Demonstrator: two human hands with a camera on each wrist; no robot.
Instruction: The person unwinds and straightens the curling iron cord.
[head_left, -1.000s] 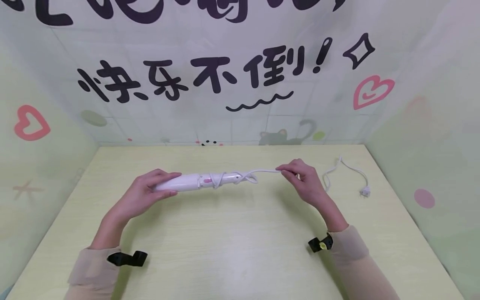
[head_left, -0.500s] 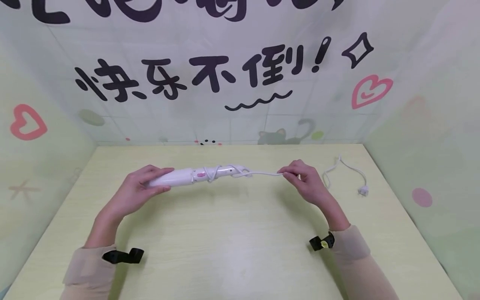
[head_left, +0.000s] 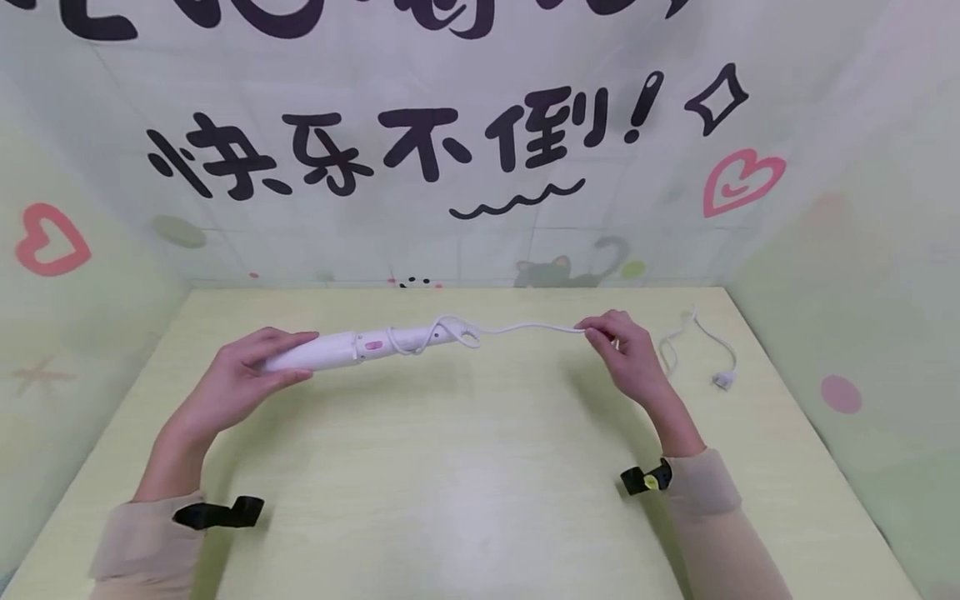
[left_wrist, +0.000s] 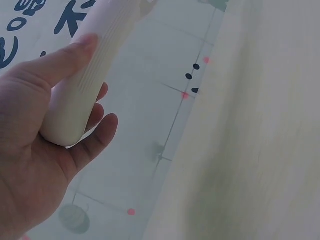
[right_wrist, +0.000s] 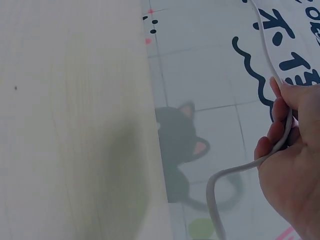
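A white hair styling iron with a pink switch is held above the table, slightly tilted with its cord end higher in the head view. My left hand grips its wide end, thumb and fingers around the ridged body in the left wrist view. Loops of white cord wrap loosely around the narrower handle. From there the cord runs fairly straight to my right hand, which pinches it. In the right wrist view the cord passes between thumb and fingers, then bends downward.
The cord's far length trails on the table beyond my right hand, ending in a two-pin plug. A printed wall with black lettering stands behind the table. Side panels rise at left and right.
My left hand has moved left with the styling iron, its cord end tilting upward. My right hand has shifted slightly right. The cord between them is longer, with the loops on the handle looser.
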